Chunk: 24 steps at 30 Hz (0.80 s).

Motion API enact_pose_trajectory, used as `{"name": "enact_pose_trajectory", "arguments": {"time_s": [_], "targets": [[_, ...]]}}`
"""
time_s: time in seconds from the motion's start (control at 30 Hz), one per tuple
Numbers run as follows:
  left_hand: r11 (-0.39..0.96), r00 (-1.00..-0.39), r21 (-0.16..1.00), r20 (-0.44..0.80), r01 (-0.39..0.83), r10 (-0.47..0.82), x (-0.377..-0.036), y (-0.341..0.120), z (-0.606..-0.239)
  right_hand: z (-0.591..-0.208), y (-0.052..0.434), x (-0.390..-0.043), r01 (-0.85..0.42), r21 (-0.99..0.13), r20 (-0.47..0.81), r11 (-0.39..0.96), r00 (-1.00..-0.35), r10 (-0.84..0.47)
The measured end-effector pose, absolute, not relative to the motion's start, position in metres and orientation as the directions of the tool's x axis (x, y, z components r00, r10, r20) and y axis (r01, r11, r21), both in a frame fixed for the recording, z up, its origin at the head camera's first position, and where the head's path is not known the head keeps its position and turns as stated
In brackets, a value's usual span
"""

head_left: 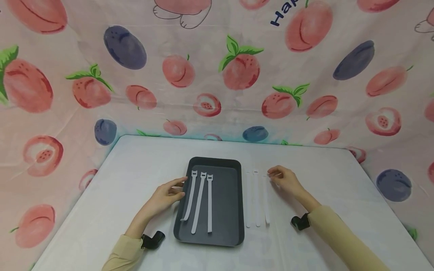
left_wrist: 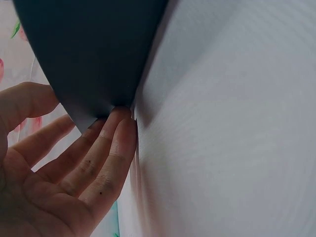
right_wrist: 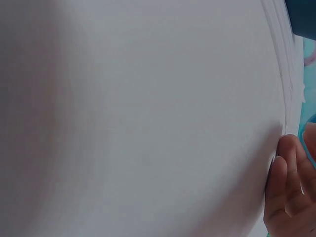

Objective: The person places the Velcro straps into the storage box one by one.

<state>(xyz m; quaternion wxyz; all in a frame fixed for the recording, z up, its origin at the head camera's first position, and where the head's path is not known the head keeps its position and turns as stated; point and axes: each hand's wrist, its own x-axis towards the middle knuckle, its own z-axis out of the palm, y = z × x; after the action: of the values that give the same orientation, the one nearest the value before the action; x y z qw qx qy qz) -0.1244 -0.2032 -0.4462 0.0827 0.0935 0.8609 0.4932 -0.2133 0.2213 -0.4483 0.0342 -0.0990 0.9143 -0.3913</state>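
A dark tray lies on the white table with three white straps side by side in its left half. Three more white straps lie on the table just right of the tray. My left hand rests at the tray's left rim; in the left wrist view its straight fingers touch the tray's side wall. My right hand sits by the top end of the rightmost strap, fingers loosely bent, fingertips on the table. Whether they touch the strap is unclear.
A fruit-print cloth hangs behind and on both sides of the table. Bare white table surface extends to the right of the right hand and to the left of the left hand. Black wrist cameras sit on both forearms.
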Motion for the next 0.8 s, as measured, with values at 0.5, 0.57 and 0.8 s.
{"name": "enact_pose_trajectory", "arguments": {"time_s": [0.5, 0.57, 0.8], "targets": [[0.504, -0.97, 0.861, -0.06, 0.07, 0.238, -0.125, -0.202, -0.447, -0.448, 0.214, -0.222, -0.018, -0.76, -0.114, 0.649, -0.98, -0.161], [0.503, -0.969, 0.861, -0.061, 0.07, 0.239, -0.125, -0.202, -0.447, -0.449, 0.214, -0.223, -0.021, -0.761, -0.111, 0.649, -0.981, -0.161], [0.501, -0.97, 0.862, -0.056, 0.073, 0.236, -0.125, -0.203, -0.447, -0.451, 0.214, -0.226, -0.042, -0.771, -0.093, 0.635, -0.98, -0.177]]}}
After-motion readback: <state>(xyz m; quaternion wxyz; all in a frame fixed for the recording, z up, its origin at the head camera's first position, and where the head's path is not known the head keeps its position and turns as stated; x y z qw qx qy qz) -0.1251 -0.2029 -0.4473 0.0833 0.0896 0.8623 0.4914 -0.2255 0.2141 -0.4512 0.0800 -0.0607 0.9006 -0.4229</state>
